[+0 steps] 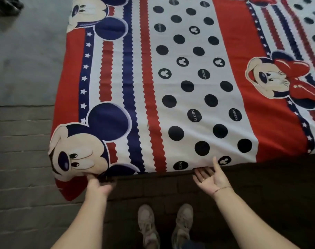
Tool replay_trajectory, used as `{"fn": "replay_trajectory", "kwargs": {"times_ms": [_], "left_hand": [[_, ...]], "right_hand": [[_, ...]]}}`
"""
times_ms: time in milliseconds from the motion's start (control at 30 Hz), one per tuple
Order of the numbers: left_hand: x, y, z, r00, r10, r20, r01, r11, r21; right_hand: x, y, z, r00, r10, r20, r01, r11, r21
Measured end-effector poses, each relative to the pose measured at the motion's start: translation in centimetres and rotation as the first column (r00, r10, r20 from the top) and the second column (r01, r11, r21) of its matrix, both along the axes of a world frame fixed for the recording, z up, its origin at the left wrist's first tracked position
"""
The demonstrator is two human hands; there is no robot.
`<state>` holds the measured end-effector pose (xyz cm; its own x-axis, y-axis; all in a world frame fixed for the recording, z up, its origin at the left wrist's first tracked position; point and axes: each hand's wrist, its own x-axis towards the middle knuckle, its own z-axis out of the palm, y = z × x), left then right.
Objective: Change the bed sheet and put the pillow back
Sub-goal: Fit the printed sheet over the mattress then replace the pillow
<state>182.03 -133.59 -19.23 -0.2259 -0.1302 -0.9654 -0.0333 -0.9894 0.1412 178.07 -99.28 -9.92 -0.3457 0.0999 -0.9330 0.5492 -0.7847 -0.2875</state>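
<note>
A cartoon-print bed sheet (189,90) in red, white and navy, with dark dots and mouse faces, lies spread flat over the bed. Its near edge runs across the lower third of the view. My left hand (97,184) reaches under the near left corner, fingers curled around the sheet's hem by the mouse face. My right hand (211,178) is palm up at the near edge, thumb raised over the sheet and fingers tucked under the hem. No pillow is in view.
My two pale shoes (164,225) stand on dark floor just before the bed. Grey brick paving (22,159) and a concrete floor (27,60) lie to the left. A blurred dark object (5,6) sits at the top left corner.
</note>
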Motion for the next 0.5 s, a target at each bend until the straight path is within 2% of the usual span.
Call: {"fn": "replay_trajectory", "kwargs": {"times_ms": [100, 300, 500], "left_hand": [[0.1, 0.9, 2.3, 0.999, -0.011, -0.040, 0.010, 0.999, -0.031], [2.6, 0.1, 2.9, 1.000, -0.010, 0.017, 0.012, 0.987, -0.157], [5.5, 0.0, 3.2, 0.997, -0.020, 0.078, 0.035, 0.982, -0.187]], "right_hand": [[0.4, -1.0, -0.5, 1.000, 0.013, -0.004, -0.013, 1.000, -0.004], [1.0, -3.4, -1.1, 0.999, 0.033, 0.007, -0.033, 0.999, -0.008], [1.4, -5.0, -1.2, 0.999, 0.044, 0.008, -0.044, 0.999, -0.003]]}}
